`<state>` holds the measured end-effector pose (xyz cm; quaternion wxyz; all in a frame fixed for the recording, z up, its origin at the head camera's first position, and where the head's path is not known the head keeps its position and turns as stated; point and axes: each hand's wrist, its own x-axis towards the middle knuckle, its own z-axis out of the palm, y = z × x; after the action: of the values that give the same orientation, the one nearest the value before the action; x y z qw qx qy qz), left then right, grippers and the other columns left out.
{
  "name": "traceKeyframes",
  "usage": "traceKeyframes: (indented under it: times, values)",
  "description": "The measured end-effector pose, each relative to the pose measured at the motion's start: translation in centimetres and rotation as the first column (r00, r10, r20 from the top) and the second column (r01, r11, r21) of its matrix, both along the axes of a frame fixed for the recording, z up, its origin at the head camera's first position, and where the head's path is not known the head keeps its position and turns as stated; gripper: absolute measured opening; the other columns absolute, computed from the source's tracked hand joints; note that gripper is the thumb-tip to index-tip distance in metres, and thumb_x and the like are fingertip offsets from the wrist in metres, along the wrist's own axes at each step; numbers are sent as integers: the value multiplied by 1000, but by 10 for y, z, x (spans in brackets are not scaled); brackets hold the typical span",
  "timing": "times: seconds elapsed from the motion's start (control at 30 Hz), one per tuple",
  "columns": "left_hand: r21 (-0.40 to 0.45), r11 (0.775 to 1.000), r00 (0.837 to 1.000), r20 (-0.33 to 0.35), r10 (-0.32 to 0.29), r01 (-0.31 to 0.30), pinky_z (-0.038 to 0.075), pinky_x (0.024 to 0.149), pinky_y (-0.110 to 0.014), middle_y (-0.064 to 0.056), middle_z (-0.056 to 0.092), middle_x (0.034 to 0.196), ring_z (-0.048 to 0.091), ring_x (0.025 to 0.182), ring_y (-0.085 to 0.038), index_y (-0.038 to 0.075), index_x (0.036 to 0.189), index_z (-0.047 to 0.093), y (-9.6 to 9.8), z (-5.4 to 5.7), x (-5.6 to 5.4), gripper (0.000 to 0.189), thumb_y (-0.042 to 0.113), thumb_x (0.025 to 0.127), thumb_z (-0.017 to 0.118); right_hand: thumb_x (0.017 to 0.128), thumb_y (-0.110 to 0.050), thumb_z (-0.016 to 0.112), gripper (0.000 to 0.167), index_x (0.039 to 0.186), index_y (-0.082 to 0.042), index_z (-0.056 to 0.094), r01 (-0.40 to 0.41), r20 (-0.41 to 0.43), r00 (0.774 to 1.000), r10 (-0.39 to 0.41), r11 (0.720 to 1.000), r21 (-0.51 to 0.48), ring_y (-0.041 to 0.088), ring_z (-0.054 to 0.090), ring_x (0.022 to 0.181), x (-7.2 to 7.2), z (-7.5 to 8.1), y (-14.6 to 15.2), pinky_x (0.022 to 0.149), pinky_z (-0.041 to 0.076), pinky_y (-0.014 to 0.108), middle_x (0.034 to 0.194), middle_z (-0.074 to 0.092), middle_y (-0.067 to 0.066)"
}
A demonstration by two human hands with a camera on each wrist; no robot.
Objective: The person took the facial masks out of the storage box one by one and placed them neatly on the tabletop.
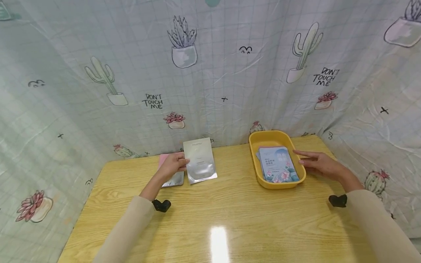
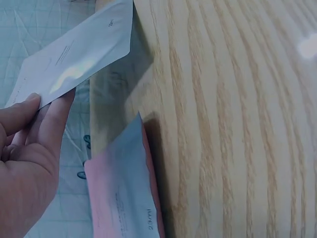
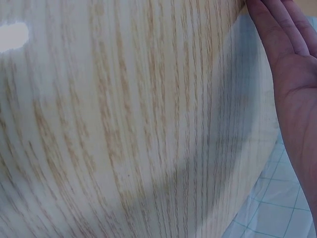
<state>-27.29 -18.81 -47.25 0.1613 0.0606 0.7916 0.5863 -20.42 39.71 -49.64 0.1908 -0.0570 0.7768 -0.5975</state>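
My left hand (image 1: 171,166) pinches a silver face mask packet (image 1: 200,160) by its left edge, thumb on top and fingers beneath. In the left wrist view the packet (image 2: 74,54) is tilted and raised over the table. Below that hand lies a pink and silver packet (image 2: 124,188), partly covered by the hand in the head view. My right hand (image 1: 320,165) has its fingers extended, fingertips at the right rim of a yellow basket (image 1: 297,184). Inside the basket lies a stack of packets, topped by a pale blue one with pink flowers (image 1: 277,164).
The wooden table (image 1: 230,212) reflects a bright light near its front. A printed curtain (image 1: 217,84) hangs close behind the table and along both sides. The basket stands near the back edge, to the right.
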Motion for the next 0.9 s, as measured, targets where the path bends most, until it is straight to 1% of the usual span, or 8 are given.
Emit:
traceKeyframes:
  times: [0.13, 0.17, 0.27, 0.37, 0.47, 0.63, 0.8, 0.9]
  values:
    - [-4, 1000, 1000, 18, 25, -25, 59, 73, -31, -4, 58, 80, 59, 73, -13, 1, 78, 55, -4, -5, -6, 25, 5, 102, 61, 104, -21, 61, 61, 158, -10, 34, -24, -29, 999, 24, 1000, 3, -2, 61, 116, -1, 0, 2, 94, 56, 29, 151, 42, -2]
    - [-13, 1000, 999, 17, 27, -27, 60, 72, -30, -4, 59, 80, 60, 72, -13, -1, 79, 57, -5, -6, -8, 24, 5, 102, 61, 104, -21, 61, 61, 158, -11, 35, -16, -25, 1000, 16, 1000, 1, -1, 62, 115, -1, 0, 2, 93, 56, 29, 147, 45, -6]
    - [-50, 998, 999, 21, 44, -43, 58, 68, -26, -5, 60, 76, 61, 70, -13, -4, 80, 59, -7, -11, -11, 23, 5, 101, 64, 104, -20, 61, 61, 158, -10, 35, -11, -23, 1000, 11, 1000, 4, 0, 63, 114, -1, 0, 3, 93, 57, 29, 141, 50, -13]
    - [-106, 992, 998, 20, 66, -64, 55, 61, -23, -6, 63, 75, 62, 65, -11, -5, 79, 61, -8, -15, -14, 24, 6, 98, 68, 103, -20, 62, 61, 158, -11, 35, 6, -3, 1000, -6, 1000, 1, 1, 63, 114, -1, 0, 2, 93, 57, 30, 135, 53, -16]
    - [-152, 986, 997, 25, 76, -72, 53, 57, -21, -6, 64, 74, 62, 63, -11, -4, 77, 60, -9, -18, -15, 24, 6, 97, 70, 103, -21, 62, 62, 158, -11, 34, 5, 11, 1000, -5, 1000, -5, 2, 63, 115, -2, 0, 0, 95, 56, 31, 136, 53, -13]
    - [-180, 982, 997, 36, 65, -58, 56, 61, -22, -4, 66, 75, 64, 65, -10, -3, 76, 63, -7, -20, -16, 22, 4, 95, 71, 103, -21, 63, 63, 158, -11, 34, 9, 19, 1000, -9, 1000, -13, 2, 63, 115, -1, 2, -2, 95, 56, 32, 136, 54, -15]
    - [-141, 989, 997, 54, 46, -38, 60, 69, -25, -2, 58, 75, 63, 70, -10, 3, 72, 54, -5, -22, -19, 29, 2, 96, 69, 103, -22, 63, 63, 158, -10, 35, 10, 8, 1000, -10, 1000, 17, 1, 63, 114, 1, 3, -1, 94, 56, 31, 142, 51, -6]
    - [-113, 993, 997, 59, 39, -32, 59, 69, -26, -2, 54, 74, 61, 71, -12, 4, 72, 50, -4, -22, -20, 31, 0, 96, 68, 103, -23, 63, 64, 158, -10, 34, 11, 8, 1000, -11, 1000, 28, 1, 63, 114, 2, 4, -2, 95, 56, 32, 144, 49, -3]
